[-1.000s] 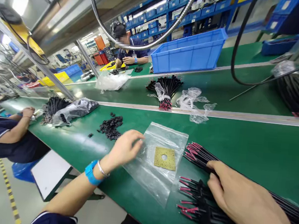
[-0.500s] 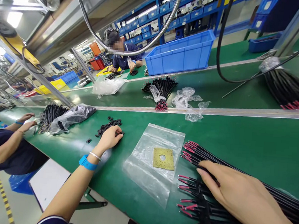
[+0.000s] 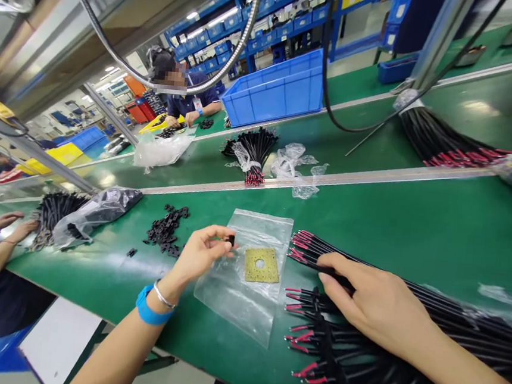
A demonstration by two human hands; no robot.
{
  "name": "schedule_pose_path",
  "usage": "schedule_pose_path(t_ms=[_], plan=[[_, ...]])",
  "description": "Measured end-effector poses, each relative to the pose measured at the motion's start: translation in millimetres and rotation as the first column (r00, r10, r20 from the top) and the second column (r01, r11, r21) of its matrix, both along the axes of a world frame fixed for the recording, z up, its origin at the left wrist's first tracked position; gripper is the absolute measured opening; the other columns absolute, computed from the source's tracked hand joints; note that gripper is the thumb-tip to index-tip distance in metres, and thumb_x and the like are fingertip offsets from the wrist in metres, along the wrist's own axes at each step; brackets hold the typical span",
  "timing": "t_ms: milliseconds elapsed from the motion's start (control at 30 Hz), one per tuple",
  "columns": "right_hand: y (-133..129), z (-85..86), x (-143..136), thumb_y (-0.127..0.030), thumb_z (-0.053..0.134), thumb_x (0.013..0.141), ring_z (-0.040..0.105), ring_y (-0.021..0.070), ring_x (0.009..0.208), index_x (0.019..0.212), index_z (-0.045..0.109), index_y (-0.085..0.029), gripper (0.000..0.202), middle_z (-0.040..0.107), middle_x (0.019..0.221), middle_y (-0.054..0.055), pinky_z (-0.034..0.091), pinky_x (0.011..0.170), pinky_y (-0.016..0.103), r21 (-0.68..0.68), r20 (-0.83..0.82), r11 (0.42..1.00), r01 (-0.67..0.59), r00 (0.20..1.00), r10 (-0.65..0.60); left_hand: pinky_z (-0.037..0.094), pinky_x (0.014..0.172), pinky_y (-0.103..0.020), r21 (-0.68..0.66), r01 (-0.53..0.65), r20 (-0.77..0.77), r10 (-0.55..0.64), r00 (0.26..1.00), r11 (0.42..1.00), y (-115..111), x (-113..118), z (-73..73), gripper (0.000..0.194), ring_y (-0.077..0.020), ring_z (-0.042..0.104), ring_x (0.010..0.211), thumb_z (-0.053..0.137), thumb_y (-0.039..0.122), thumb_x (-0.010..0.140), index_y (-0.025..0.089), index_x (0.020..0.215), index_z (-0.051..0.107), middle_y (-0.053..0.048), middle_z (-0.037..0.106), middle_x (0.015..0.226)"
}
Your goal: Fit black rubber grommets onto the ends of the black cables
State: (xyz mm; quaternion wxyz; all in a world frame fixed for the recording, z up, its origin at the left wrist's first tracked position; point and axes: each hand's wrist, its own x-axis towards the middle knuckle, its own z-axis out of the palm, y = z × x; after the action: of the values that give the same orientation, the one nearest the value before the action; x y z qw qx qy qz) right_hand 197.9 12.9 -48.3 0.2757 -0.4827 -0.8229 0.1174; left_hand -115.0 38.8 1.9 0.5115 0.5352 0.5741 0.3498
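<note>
Between thumb and fingertips, my left hand [image 3: 203,253] pinches a small black plastic part [image 3: 231,240] over the upper left of a clear zip bag [image 3: 232,309]. A yellow square sponge [image 3: 271,265] with a round hole lies on that bag. To the left is a loose pile of small black parts [image 3: 165,229]. My right hand [image 3: 372,298] is closed around a black cable [image 3: 340,278], thumb against fingers. Beneath and around it lie black cables with red wire ends [image 3: 303,241]. A second group of cables [image 3: 315,334] fans out nearer me.
A bundle of black cables [image 3: 255,150] and crumpled plastic [image 3: 292,162] lie beyond the metal rail [image 3: 194,185]. Behind them stands a blue bin [image 3: 273,92]. A plastic-wrapped bundle [image 3: 97,214] is at left, near a co-worker's hands [image 3: 17,228]. Another person sits across the bench.
My left hand has left the black pile and moved right to the bag, carrying a small black part. My right hand stays on the cable. The view has shifted right.
</note>
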Motion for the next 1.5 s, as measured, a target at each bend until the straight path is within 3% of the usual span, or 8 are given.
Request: schedule_pose_path(t_ms=[200, 367, 567, 700, 767, 833, 1133, 1500], plan=[[0, 21.1, 3, -0.029, 0.045, 0.088, 0.050, 0.0101, 0.074, 0.086, 0.053, -0.018, 0.014, 0.055, 0.084, -0.001, 0.038, 0.069, 0.026, -0.291, -0.237, 0.944, -0.153, 0.968, 0.084, 0.047, 0.075, -0.024, 0.238, 0.490, -0.473, -0.340, 0.813, 0.839, -12, 47, -2.3, 0.033, -0.0099, 0.055, 0.085, 0.049, 0.013, 0.085, 0.025, 0.110, 0.066, -0.003, 0.056, 0.096], [0, 23.8, 2, -0.024, 0.047, 0.083, 0.049, 0.0091, 0.071, 0.087, 0.056, -0.019, 0.011, 0.056, 0.082, -0.003, 0.038, 0.069, 0.026, -0.353, -0.269, 0.914, -0.200, 0.957, 0.106, 0.044, 0.077, -0.027, 0.385, 0.682, -0.801, -0.141, 0.582, 0.622, -17, 58, -13.6, 0.032, -0.0119, 0.051, 0.084, 0.046, 0.013, 0.089, 0.019, 0.120, 0.055, -0.001, 0.059, 0.096], [0, 19.6, 2, -0.027, 0.050, 0.086, 0.056, 0.0077, 0.084, 0.098, 0.062, -0.025, 0.018, 0.061, 0.096, -0.006, 0.041, 0.077, 0.023, -0.298, -0.290, 0.932, -0.209, 0.949, 0.120, 0.042, 0.068, -0.033, 0.208, 0.848, -0.960, -0.063, 0.272, 0.487, -16, 59, -13.3, 0.053, -0.0180, 0.050, 0.077, 0.042, 0.009, 0.086, 0.016, 0.137, 0.034, -0.003, 0.059, 0.090], [0, 21.7, 4, -0.026, 0.050, 0.087, 0.056, 0.0070, 0.083, 0.098, 0.063, -0.023, 0.017, 0.062, 0.095, -0.005, 0.041, 0.077, 0.021, -0.303, -0.332, 0.923, -0.239, 0.934, 0.133, 0.044, 0.072, -0.030, 0.287, 0.649, -0.763, -0.241, 0.600, 0.705, -16, 70, -11.8, 0.050, -0.0143, 0.054, 0.078, 0.049, 0.015, 0.086, 0.021, 0.134, 0.034, 0.000, 0.061, 0.090], [0, 23.7, 4, -0.026, 0.049, 0.088, 0.056, 0.0071, 0.081, 0.097, 0.063, -0.022, 0.017, 0.061, 0.092, -0.004, 0.040, 0.074, 0.021, -0.319, -0.342, 0.912, -0.257, 0.929, 0.142, 0.045, 0.072, -0.026, 0.192, 0.397, -0.388, -0.302, 0.871, 0.898, -18, 79, -11.6, 0.043, -0.0106, 0.055, 0.076, 0.056, 0.023, 0.086, 0.020, 0.125, 0.039, 0.001, 0.060, 0.085], [0, 25.4, 5, -0.027, 0.049, 0.088, 0.055, 0.0069, 0.079, 0.096, 0.064, -0.021, 0.017, 0.061, 0.090, -0.003, 0.040, 0.073, 0.021, -0.322, -0.357, 0.908, -0.269, 0.922, 0.146, 0.046, 0.069, -0.023, 0.019, 0.213, -0.025, -0.212, 0.977, 0.977, -20, 89, -10.7, 0.045, -0.0087, 0.055, 0.071, 0.063, 0.028, 0.082, 0.014, 0.118, 0.040, -0.001, 0.058, 0.080], [2, 27.0, 5, -0.029, 0.047, 0.090, 0.054, 0.0070, 0.076, 0.094, 0.064, -0.018, 0.020, 0.061, 0.087, -0.002, 0.039, 0.072, 0.021, -0.337, -0.380, 0.901, -0.273, 0.915, 0.136, 0.052, 0.067, -0.024, -0.113, 0.068, 0.311, -0.030, 0.950, 0.991, -21, 97, -7.3, 0.051, -0.0116, 0.062, 0.067, 0.073, 0.031, 0.073, 0.009, 0.106, 0.040, -0.001, 0.056, 0.075], [0, 28.1, 4, -0.029, 0.048, 0.090, 0.052, 0.0071, 0.073, 0.088, 0.063, -0.018, 0.019, 0.059, 0.083, -0.002, 0.037, 0.069, 0.022, -0.336, -0.372, 0.910, -0.244, 0.922, 0.110, 0.048, 0.070, -0.022, 0.077, 0.149, 0.067, -0.154, 0.986, 0.986, -33, 90, -15.1, 0.042, -0.0080, 0.056, 0.072, 0.069, 0.028, 0.077, 0.012, 0.108, 0.046, -0.003, 0.056, 0.079]])
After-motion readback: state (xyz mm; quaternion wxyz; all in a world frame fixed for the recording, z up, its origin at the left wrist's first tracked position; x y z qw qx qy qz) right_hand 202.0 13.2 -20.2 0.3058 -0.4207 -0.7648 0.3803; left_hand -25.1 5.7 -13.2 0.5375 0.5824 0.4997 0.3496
